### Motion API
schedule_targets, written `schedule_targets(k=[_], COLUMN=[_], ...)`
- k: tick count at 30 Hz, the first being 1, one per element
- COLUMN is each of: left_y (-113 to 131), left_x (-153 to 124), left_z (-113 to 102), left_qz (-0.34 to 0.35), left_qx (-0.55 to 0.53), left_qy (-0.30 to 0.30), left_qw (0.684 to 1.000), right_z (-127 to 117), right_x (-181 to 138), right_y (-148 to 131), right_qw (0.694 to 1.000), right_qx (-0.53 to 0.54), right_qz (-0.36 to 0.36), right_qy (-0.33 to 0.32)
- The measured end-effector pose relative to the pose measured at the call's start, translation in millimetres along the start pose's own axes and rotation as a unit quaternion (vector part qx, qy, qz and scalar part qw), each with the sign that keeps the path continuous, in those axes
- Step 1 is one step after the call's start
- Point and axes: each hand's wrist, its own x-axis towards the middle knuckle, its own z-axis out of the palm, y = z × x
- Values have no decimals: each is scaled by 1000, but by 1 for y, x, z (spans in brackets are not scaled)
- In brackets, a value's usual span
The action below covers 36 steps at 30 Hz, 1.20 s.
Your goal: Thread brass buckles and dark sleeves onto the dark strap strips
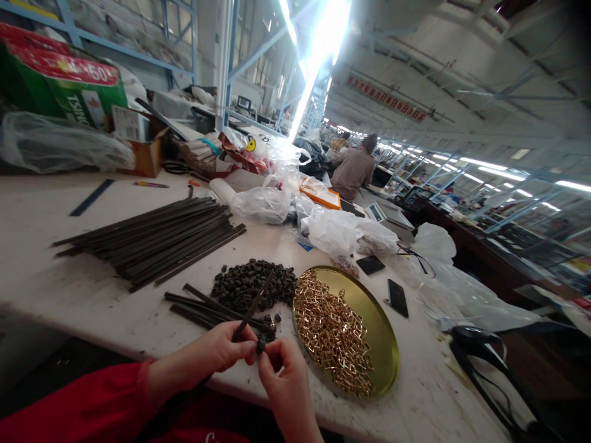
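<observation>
My left hand point(221, 352) is closed round a thin black strap point(253, 311) that slants up and away from me. My right hand point(282, 375) pinches a small black loop point(261, 346) at the strap's near end. Both hands hover over the near edge of the white table point(69, 289). Just beyond them lie a few loose black straps point(203, 307) and a heap of small black loops point(252, 284). To the right stands a round gold tray point(381, 332) holding many gold metal buckles point(330, 332).
A big bundle of black straps point(152, 240) lies at the left. Plastic bags point(332, 231), two dark phones point(398, 297), boxes point(148, 151) and a green-red sack point(60, 80) crowd the table's far side. A person point(354, 169) sits further along. A black headset-like object point(475, 344) lies at the right.
</observation>
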Motion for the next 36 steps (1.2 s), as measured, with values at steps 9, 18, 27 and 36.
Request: schedule_targets(k=[9,18,27,36], left_y=[-17,-11,-16,-17], left_x=[1,-4,-14,-23], left_z=[3,-8,-16,-10], left_qz=[-4,71,26,-158], left_qx=[-1,171,258,-1], left_qy=[-52,-13,-17,-110], left_qw=[999,983,966,981], right_z=[-2,-2,-14,1], right_x=[-1,5,12,7], right_y=[6,18,29,33], right_qw=[995,835,779,824], right_qx=[86,513,570,507], right_qz=[6,195,244,244], right_qy=[-50,-37,94,63])
